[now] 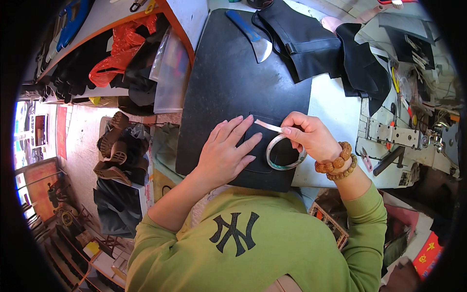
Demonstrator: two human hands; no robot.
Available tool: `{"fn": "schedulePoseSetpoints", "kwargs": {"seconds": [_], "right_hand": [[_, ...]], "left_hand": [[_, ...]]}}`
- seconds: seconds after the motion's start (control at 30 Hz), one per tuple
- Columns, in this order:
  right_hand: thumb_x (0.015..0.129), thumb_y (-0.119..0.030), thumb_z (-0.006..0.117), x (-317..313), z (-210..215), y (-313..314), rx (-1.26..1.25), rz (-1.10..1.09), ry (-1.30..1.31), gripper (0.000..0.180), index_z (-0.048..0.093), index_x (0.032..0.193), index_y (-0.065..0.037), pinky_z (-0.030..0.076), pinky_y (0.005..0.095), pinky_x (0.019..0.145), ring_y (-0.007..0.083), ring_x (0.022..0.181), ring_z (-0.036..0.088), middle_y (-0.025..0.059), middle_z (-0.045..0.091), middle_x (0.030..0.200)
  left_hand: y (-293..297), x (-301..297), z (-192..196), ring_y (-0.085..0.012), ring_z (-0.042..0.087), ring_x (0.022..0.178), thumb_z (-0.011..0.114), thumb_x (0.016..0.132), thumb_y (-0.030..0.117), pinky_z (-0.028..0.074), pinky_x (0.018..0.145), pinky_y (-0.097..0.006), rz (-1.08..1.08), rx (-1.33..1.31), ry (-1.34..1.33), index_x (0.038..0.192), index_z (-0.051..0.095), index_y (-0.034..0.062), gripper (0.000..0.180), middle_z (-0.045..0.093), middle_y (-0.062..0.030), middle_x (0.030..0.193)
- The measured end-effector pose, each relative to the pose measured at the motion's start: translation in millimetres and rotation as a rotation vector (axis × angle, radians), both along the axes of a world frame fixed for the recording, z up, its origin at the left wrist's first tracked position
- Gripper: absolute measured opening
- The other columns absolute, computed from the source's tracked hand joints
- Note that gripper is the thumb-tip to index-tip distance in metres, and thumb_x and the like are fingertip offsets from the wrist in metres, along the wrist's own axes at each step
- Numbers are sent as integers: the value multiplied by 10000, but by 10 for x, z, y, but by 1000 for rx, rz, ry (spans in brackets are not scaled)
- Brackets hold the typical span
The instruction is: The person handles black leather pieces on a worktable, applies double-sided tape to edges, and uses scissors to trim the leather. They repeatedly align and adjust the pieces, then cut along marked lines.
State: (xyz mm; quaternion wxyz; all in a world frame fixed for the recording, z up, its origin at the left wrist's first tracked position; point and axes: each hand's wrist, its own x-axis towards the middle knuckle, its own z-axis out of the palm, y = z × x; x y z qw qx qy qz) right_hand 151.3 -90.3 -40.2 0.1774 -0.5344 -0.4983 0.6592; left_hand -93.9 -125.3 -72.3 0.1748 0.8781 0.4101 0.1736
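On the black cutting mat, my left hand lies with its fingers spread, pressing on a small black piece with stitched-looking edges. My right hand pinches a narrow roll of double-sided-looking tape between thumb and fingers. From that pinch a short pale strip of the tape runs left, its free end close to my left fingertips. Whether the strip touches the black piece, I cannot tell.
Towards the back of the mat lies a blue-handled round-bladed knife. Black leather pieces are heaped at the back right. A hammer and a sewing machine part sit at the right. Brown boots stand at the left.
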Motion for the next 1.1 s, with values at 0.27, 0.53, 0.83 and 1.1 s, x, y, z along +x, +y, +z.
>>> {"fn": "schedulePoseSetpoints", "kwargs": {"seconds": [0.27, 0.53, 0.83, 1.1], "right_hand": [[955, -172, 572, -134, -6, 224, -129, 40, 25, 157, 603, 884, -36, 369, 205, 422, 55, 450, 472, 41, 628, 696], [913, -142, 553, -199, -76, 346, -206, -79, -87, 165, 602, 825, -10, 415, 221, 408, 100, 426, 527, 86, 644, 645], [878, -114, 531, -217, -65, 321, -187, -137, -102, 154, 601, 797, -2, 440, 232, 413, 126, 438, 566, 97, 643, 631], [872, -104, 526, -224, -77, 326, -188, -145, -118, 154, 602, 794, 6, 442, 241, 409, 136, 439, 572, 102, 641, 628]], "left_hand": [[0, 8, -77, -308, 449, 1267, 722, 741, 214, 364, 1039, -478, 37, 16, -57, 1218, 603, 134, 498, 475, -121, 1392], [-3, 16, -84, -328, 445, 1262, 736, 726, 212, 366, 1034, -472, 50, 27, -41, 1253, 551, 40, 584, 474, -128, 1366], [17, 57, -84, -360, 409, 1285, 758, 683, 159, 363, 1039, -463, 45, 31, -73, 1228, 550, 14, 601, 432, -172, 1391], [43, 94, -61, -364, 395, 1308, 744, 692, 150, 333, 1063, -484, 26, 7, -32, 1192, 535, -12, 565, 427, -193, 1426]]}}
